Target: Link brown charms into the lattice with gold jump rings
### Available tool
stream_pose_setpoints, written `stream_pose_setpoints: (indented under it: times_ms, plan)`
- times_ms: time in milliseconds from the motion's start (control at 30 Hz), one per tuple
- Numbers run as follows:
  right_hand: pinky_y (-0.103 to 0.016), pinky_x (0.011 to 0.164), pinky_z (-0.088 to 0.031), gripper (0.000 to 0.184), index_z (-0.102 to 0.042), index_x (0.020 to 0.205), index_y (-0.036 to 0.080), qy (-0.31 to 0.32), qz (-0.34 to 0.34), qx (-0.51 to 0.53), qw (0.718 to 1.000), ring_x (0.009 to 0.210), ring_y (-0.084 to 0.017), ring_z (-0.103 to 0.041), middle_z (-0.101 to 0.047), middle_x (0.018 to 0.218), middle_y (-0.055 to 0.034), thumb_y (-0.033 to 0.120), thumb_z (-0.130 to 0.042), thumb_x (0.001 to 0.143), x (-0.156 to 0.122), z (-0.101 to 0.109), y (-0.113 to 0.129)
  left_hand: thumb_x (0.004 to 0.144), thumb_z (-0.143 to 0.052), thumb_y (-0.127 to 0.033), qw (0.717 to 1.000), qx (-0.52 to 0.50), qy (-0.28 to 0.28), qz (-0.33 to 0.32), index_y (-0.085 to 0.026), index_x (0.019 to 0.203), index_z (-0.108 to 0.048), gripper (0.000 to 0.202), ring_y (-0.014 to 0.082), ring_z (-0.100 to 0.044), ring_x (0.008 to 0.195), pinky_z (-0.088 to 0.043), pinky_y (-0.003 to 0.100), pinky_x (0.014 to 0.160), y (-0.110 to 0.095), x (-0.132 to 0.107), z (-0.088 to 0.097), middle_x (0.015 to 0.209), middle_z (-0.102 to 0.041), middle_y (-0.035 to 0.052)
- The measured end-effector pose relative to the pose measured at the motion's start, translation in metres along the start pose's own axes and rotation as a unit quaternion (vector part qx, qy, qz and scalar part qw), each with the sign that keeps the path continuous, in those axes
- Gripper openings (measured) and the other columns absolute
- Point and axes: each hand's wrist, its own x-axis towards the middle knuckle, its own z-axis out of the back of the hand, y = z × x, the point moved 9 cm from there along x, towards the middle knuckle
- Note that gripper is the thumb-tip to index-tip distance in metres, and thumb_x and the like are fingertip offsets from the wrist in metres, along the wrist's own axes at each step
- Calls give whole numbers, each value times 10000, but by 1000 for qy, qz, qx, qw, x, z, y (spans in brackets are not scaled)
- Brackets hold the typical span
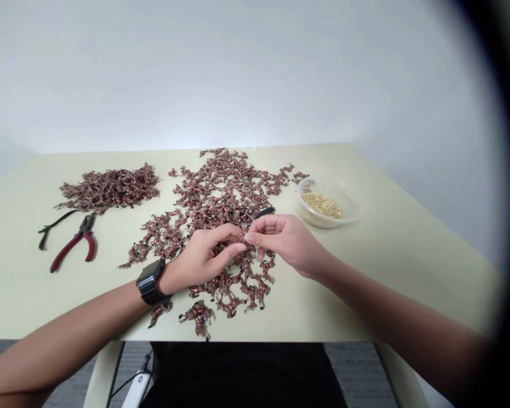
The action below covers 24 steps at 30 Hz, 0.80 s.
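My left hand (204,254) and my right hand (283,241) meet fingertip to fingertip above the near middle of a pale table (386,249). Both are closed in a pinch on a small reddish-brown piece between them, too small to make out clearly. A thin dark tool (261,213) sticks out above my right hand's fingers; I cannot tell if that hand holds it. A black watch (151,281) is on my left wrist. Under and beyond the hands spreads a large scatter of small reddish-brown pieces (221,192).
A second heap of the same pieces (110,188) lies at the far left. Red-handled pliers (74,242) and a black tool (53,225) lie left of the hands. A clear bowl of small gold bits (326,203) stands to the right. A white wall is behind.
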Motion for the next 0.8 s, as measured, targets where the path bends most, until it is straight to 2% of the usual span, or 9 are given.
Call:
stream_pose_setpoints:
  times_ms: [167, 333, 433, 533, 633, 700, 800]
  plan:
    - [-271, 577, -493, 236, -718, 848, 198, -73, 95, -100, 988, 632, -148, -638, -705, 767, -22, 430, -734, 885, -8, 4, 21, 1026, -570, -360, 995, -60, 10, 73, -187, 1081, -661, 203, 130, -659, 751, -492, 228, 680, 15, -3, -6, 862, -705, 22]
    - [-296, 674, -487, 151, -710, 841, 210, -106, 229, -256, 933, 724, -162, -631, -717, 813, -34, 280, -634, 952, -20, -2, 48, 1033, -542, -407, 992, -81, 12, 96, -176, 1070, -658, 260, 144, -665, 738, -499, 231, 657, 19, -3, -9, 835, -696, 35]
    - [-305, 699, -482, 138, -700, 861, 205, -107, 263, -288, 914, 733, -163, -621, -713, 822, -40, 235, -605, 956, -24, -5, 55, 1042, -520, -405, 995, -42, 13, 86, -179, 1074, -658, 267, 144, -652, 731, -484, 232, 650, 16, -2, -8, 829, -694, 31]
    - [-294, 665, -480, 134, -702, 870, 205, -99, 228, -265, 932, 717, -161, -624, -717, 823, -40, 262, -612, 952, -20, -3, 48, 1045, -513, -383, 998, 29, 14, 59, -182, 1079, -656, 249, 139, -643, 740, -470, 242, 684, 12, 0, -5, 874, -705, 29]
    - [-264, 561, -459, 177, -707, 892, 204, -73, 118, -167, 976, 618, -141, -618, -706, 758, -21, 351, -630, 954, -10, 2, 28, 1043, -517, -372, 997, 66, 18, 34, -184, 1070, -648, 231, 133, -631, 729, -453, 244, 684, 8, 0, -5, 892, -704, 26]
    - [-256, 550, -473, 215, -712, 899, 196, -42, 60, -100, 992, 593, -135, -630, -703, 744, -14, 403, -665, 934, -6, 1, 16, 1043, -520, -374, 998, 57, 16, 35, -185, 1062, -651, 230, 129, -622, 713, -450, 241, 672, 7, 0, -4, 871, -696, 21]
    - [-265, 601, -522, 260, -722, 901, 186, -14, 40, -52, 998, 625, -144, -664, -720, 769, -19, 445, -726, 887, -2, -2, 11, 1043, -524, -386, 998, -5, 17, 64, -181, 1044, -659, 246, 132, -641, 713, -474, 236, 661, 11, -1, -5, 829, -690, 20]
